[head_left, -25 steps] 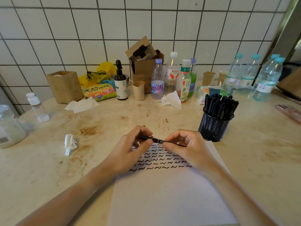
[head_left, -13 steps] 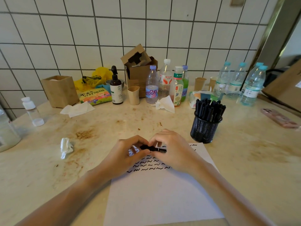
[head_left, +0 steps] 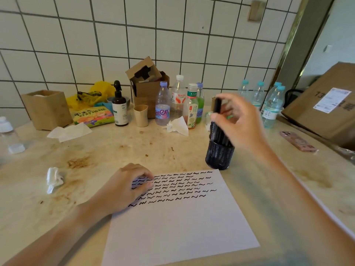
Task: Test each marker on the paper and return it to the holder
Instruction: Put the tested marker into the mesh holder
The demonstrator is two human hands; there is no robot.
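My right hand (head_left: 238,121) pinches a black marker (head_left: 217,105) upright above the holder (head_left: 219,156); my left hand (head_left: 123,189), fingers curled, rests on the paper (head_left: 182,227).

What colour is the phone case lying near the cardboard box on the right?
Pink: the phone lies face down, seen in the head view.

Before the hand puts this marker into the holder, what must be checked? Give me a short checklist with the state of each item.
1. Right hand grips the marker: ok.
2. Marker is above the mesh holder: ok.
3. Marker cap is on: cannot tell, blurred.
4. Holder stands upright on the table: ok.
5. Free room among the markers in the holder: cannot tell.
6. Left hand rests on the paper: ok.
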